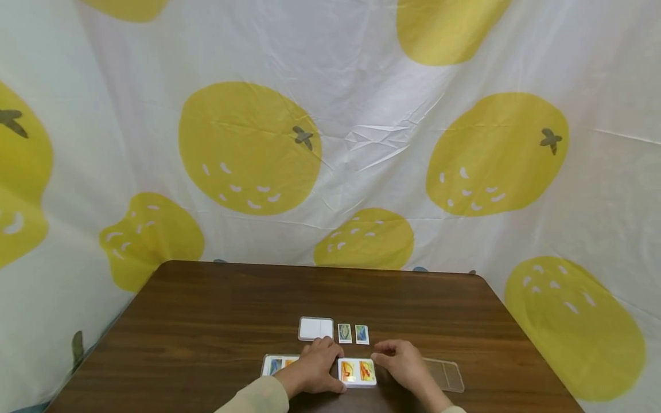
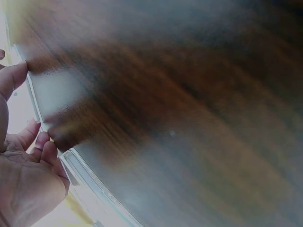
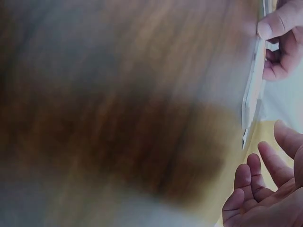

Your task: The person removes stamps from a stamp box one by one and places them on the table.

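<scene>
From the head view I see both hands low on a brown table [image 1: 206, 310], near its front edge. The left hand [image 1: 315, 367] lies over a stack of picture cards [image 1: 357, 371]; its fingers curl over the stack's left part, and the thumb side presses its near-left corner. The right hand [image 1: 400, 361] sits just right of the stack, fingertips touching or almost touching its right edge — I cannot tell which, and I cannot tell whether it grips.

A second card or tray [image 1: 279, 365] shows at the left, mostly hidden under the left hand. A clear plastic lid [image 1: 445, 375] lies flat beside the right hand, partly covered by the wrist. Behind the hands stand a white card box [image 1: 316, 328] and two small cards [image 1: 353, 334], well apart from the fingers.

The left wrist view is heavily blurred: I make out the left hand's palm [image 2: 23, 184] and a pale card edge [image 2: 38, 99] with a fingertip on it. The right wrist view is blurred too — the right hand's fingers [image 3: 258, 189] appear relaxed and apart, and the other hand pinches a thin white edge [image 3: 253, 80] above.

A white cloth printed with yellow fruit [image 1: 248, 149] closes off the background.
</scene>
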Available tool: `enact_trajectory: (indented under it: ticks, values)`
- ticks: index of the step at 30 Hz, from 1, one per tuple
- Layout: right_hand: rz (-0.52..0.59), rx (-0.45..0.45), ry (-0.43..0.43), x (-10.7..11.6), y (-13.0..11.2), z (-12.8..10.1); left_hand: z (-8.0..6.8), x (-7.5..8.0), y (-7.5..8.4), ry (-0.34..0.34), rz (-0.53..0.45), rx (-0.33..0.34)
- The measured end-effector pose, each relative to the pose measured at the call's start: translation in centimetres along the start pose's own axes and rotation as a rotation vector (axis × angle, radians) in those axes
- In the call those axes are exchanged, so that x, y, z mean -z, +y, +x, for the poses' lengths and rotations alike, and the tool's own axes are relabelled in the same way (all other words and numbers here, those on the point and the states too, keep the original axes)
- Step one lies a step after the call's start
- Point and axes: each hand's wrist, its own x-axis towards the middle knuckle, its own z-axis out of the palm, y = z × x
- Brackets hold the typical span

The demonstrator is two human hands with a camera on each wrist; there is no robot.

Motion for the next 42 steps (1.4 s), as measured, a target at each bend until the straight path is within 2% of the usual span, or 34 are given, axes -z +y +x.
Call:
enact_trajectory:
  ticks: [6,16,26,32,42]
  values:
    - [-0.034,0.001,-0.014,-0.2,0.0,-0.2,0.1,-0.1,-0.1,-0.001,0.006,0.0]
    - [-0.094,0.059,-0.044,-0.6,0.3,-0.4,0.2,-0.3,-0.4,-0.002,0.011,-0.014]
    - [-0.224,0.095,0.01,-1.0,0.3,-0.3,0.2,-0.4,-0.3,0.001,0.018,-0.001]
    - [-0.225,0.083,0.013,-1.0,0.2,-0.3,0.3,-0.4,-0.5,0.001,0.013,-0.005]
    - [-0.241,0.01,0.02,-1.1,-0.1,-0.2,0.2,-0.4,-0.5,0.006,0.01,-0.009]
